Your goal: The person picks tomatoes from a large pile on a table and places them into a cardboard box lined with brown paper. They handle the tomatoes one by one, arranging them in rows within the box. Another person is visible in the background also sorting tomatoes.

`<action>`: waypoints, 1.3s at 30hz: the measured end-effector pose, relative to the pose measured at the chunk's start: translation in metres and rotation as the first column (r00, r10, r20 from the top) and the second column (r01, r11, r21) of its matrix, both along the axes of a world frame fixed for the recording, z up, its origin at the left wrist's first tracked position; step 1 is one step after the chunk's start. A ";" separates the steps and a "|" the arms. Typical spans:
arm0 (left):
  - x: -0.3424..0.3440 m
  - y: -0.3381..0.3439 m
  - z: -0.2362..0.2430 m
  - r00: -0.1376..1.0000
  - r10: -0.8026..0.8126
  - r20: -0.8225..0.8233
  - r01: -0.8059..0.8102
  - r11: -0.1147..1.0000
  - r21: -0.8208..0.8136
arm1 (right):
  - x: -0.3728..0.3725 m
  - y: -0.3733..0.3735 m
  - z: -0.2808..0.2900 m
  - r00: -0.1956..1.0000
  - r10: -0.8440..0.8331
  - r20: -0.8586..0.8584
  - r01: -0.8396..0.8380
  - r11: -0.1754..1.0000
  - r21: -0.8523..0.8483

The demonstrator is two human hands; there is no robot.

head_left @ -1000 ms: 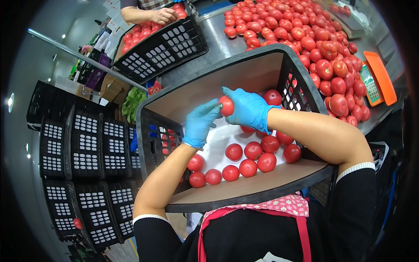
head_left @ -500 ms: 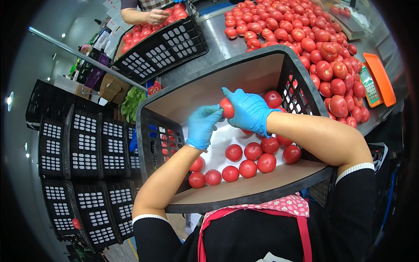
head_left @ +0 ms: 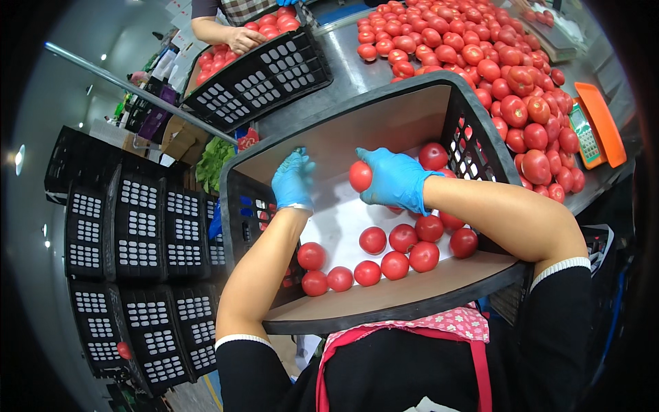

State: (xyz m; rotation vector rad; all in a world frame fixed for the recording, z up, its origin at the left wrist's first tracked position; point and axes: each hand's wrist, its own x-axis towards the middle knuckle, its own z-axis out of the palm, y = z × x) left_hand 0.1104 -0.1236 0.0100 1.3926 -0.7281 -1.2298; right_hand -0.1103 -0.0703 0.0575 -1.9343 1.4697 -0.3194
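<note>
My right hand (head_left: pixel 397 180), in a blue glove, is closed round a red tomato (head_left: pixel 360 176) above the inside of a black plastic crate (head_left: pixel 384 317). My left hand (head_left: pixel 294 180), gloved in the same blue, hovers apart from it near the crate's far left corner; motion smears its fingers, and nothing can be made out in them. Brown cardboard (head_left: pixel 343 152) lines the crate's long walls, and white sheet (head_left: pixel 336 226) covers its bottom. Several tomatoes (head_left: pixel 395 265) lie along the near side, with more at the right end, partly hidden by my right hand and forearm.
Loose tomatoes (head_left: pixel 473 53) are heaped on the metal table (head_left: pixel 350 51), beside an orange scale (head_left: pixel 598 127). Across from me, a co-worker's hand (head_left: pixel 244 39) touches tomatoes in another black crate (head_left: pixel 257 79). Stacked black crates (head_left: pixel 141 226) stand at the left.
My left hand has moved away from the tomato, up and to the left. The right hand still holds the tomato in nearly the same place. The co-worker's hand has lowered onto the tomatoes.
</note>
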 end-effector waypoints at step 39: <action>0.000 0.060 0.054 0.695 -0.712 -0.098 0.714 0.700 -0.021 | 0.008 -0.007 -0.010 0.526 -0.286 0.801 -0.328 0.800 0.502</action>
